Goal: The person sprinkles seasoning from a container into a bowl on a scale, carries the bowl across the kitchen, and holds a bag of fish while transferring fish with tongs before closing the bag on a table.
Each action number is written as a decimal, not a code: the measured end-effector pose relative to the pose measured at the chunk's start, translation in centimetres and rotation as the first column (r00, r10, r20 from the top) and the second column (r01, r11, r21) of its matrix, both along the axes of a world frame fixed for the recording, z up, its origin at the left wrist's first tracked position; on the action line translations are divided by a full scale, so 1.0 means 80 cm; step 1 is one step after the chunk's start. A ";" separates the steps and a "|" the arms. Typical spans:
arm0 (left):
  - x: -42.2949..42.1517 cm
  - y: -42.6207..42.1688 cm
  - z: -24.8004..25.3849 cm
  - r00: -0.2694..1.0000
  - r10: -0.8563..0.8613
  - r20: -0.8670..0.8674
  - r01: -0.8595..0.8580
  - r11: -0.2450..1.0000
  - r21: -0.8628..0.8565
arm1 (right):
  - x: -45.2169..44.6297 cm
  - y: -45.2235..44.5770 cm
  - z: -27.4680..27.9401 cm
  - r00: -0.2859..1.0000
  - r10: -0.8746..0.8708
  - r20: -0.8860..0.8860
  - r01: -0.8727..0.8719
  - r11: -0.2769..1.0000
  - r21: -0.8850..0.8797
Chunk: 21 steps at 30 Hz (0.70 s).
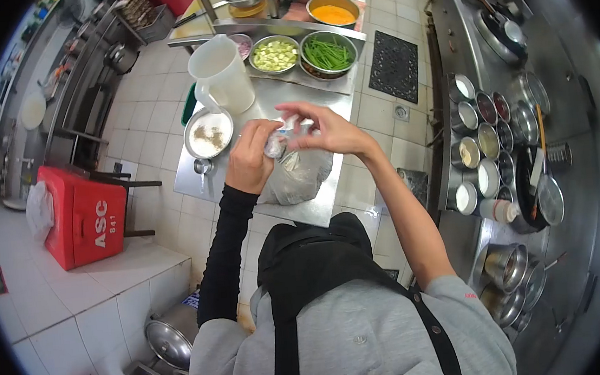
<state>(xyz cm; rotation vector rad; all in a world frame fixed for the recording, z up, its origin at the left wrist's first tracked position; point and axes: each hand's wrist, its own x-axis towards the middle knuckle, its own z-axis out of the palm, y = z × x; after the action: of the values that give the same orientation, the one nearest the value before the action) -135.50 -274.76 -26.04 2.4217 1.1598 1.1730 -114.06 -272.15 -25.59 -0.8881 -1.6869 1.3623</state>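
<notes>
A clear plastic bag (304, 179) with greyish contents rests on the metal table (262, 109) near its front edge. My left hand (249, 156) is closed around the bag's gathered neck. Just to the right, my right hand (327, 130) curves over the bag's top with thumb and fingers apart; whether a thin piece of plastic or band lies between them is unclear. Left of my hands sits a metal bowl (189, 141) of white powder with a brown heap on it. A measuring spoon (203, 168) lies in front of that bowl. Behind stands a translucent plastic pitcher (224, 73).
Bowls of cut pale-green vegetables (274, 54) and green beans (327, 51) stand at the table's back. Farther off is a pot of orange liquid (333, 12). A red box (84, 215) is at left; a steel counter (455, 48) with several seasoning tins runs along the right.
</notes>
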 end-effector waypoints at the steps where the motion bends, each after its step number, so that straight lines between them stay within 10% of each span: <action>1: 0.002 -0.003 0.002 0.999 0.003 0.045 -0.001 0.999 -0.037 | 0.006 -0.006 -0.002 0.992 0.032 0.124 -0.035 0.999 0.020; 5: 0.001 -0.019 0.023 0.996 0.016 0.090 0.001 0.983 -0.185 | 0.020 -0.004 -0.034 0.954 -0.191 0.231 0.139 0.965 0.224; 10: -0.036 -0.013 0.030 0.982 0.171 -0.081 -0.178 0.981 -0.079 | 0.025 0.000 -0.052 0.853 -0.506 -0.132 0.515 0.855 0.054; 13: 0.003 -0.018 0.056 0.943 0.186 0.276 -0.003 0.834 -0.552 | 0.006 -0.012 -0.026 0.903 -0.426 -0.054 0.428 0.885 0.185; 16: 0.033 0.011 -0.024 0.966 -0.026 0.258 0.048 0.996 -0.079 | 0.001 -0.020 -0.003 0.908 -0.403 0.110 0.303 0.816 0.492; 17: 0.039 0.003 -0.006 0.961 0.002 0.275 0.106 0.920 -0.377 | 0.004 -0.030 0.007 0.915 -0.380 0.139 0.297 0.865 0.405; 21: 0.054 0.013 -0.017 0.945 0.116 0.305 -0.040 0.969 -0.243 | 0.005 -0.072 0.009 0.933 -0.292 -0.210 0.303 0.953 0.024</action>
<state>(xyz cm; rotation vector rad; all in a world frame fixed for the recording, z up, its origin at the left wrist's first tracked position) -131.18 -273.73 -27.36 1.9434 1.2215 1.3075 -113.64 -277.92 -24.85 -0.8972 -1.3643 1.1519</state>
